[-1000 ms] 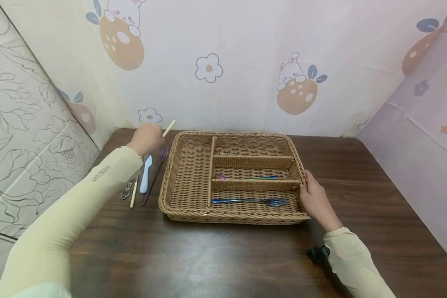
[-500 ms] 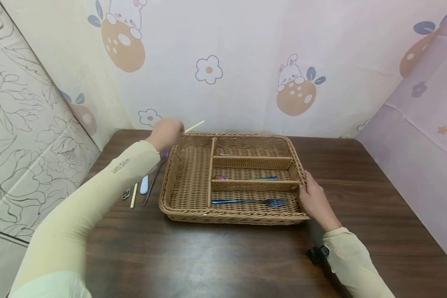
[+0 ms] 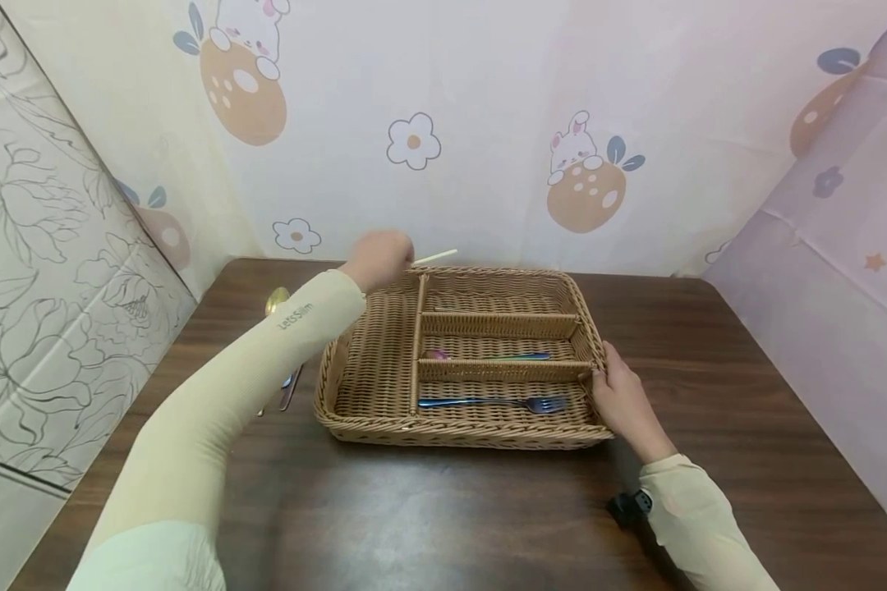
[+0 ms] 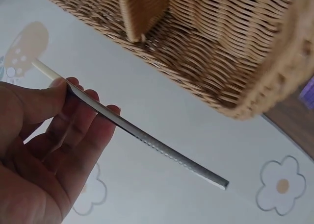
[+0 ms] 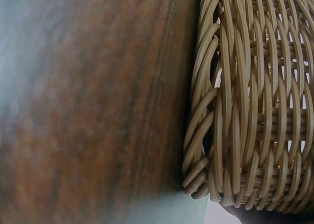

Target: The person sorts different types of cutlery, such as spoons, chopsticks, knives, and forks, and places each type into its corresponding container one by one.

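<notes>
My left hand [image 3: 381,258] is above the back-left part of the wicker basket [image 3: 369,432], pinching a chopstick. In the left wrist view, the chopstick [image 4: 162,146] has a cream end and a silver, textured length; thumb and fingertips hold it near the cream part. My right hand [image 3: 624,402] grips the basket's right rim near the front corner. A blue fork [image 3: 543,405] lies in the front right compartment. The middle one holds a piece with a purple end and a green-blue handle [image 3: 528,356]. Something thin and pale [image 3: 480,311] shows partly in the back compartment.
On the table [image 3: 414,509] left of the basket, a gold spoon head [image 3: 277,300] and some handle ends show past the left sleeve [image 3: 266,353], which hides the rest. A patterned cloth wall [image 3: 488,189] rises behind the table.
My left hand has moved right with the chopstick, from above the cutlery at the left to above the basket's back-left side. My right hand stays on the rim.
</notes>
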The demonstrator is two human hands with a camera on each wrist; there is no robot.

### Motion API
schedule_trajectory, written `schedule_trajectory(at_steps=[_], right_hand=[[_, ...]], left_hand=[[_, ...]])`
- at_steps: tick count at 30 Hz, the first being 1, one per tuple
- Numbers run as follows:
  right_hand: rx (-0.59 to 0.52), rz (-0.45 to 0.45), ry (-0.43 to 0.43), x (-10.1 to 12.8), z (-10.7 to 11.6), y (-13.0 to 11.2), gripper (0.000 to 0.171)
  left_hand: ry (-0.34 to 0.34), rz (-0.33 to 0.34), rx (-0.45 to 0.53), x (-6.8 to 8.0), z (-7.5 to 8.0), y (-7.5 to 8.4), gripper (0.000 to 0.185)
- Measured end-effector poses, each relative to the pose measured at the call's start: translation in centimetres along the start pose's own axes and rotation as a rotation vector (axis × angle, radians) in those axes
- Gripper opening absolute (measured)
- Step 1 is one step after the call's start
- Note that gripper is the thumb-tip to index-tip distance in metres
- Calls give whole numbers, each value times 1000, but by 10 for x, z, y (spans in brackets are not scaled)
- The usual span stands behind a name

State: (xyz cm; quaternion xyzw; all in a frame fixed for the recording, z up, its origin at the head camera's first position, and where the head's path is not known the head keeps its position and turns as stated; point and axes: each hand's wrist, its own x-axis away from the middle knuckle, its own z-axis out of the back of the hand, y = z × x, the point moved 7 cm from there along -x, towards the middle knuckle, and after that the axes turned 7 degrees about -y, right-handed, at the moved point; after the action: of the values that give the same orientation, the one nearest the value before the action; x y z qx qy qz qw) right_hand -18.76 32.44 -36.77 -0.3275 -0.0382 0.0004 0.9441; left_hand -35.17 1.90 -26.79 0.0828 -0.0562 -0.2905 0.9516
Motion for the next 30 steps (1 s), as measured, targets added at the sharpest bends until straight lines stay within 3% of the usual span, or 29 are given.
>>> schedule_trajectory(at_steps=[3, 8, 15, 20, 30], right_hand=[[-1, -8, 3, 3, 0, 0, 54], [6, -4, 20, 6, 1, -1, 53], [4, -10, 13, 12, 0, -2, 55], [-8, -8, 19, 13, 1, 0, 55], [-10, 8, 50, 12, -1, 1, 54]], left_hand=[[-6, -23, -19, -9, -1, 12, 31], [-40, -24, -42, -23, -8, 29, 12], [-77, -80, -83, -40, -27, 54, 24], [-102, -126, -60, -51, -42, 70, 39], [-138, -138, -43, -78, -69, 84, 39]])
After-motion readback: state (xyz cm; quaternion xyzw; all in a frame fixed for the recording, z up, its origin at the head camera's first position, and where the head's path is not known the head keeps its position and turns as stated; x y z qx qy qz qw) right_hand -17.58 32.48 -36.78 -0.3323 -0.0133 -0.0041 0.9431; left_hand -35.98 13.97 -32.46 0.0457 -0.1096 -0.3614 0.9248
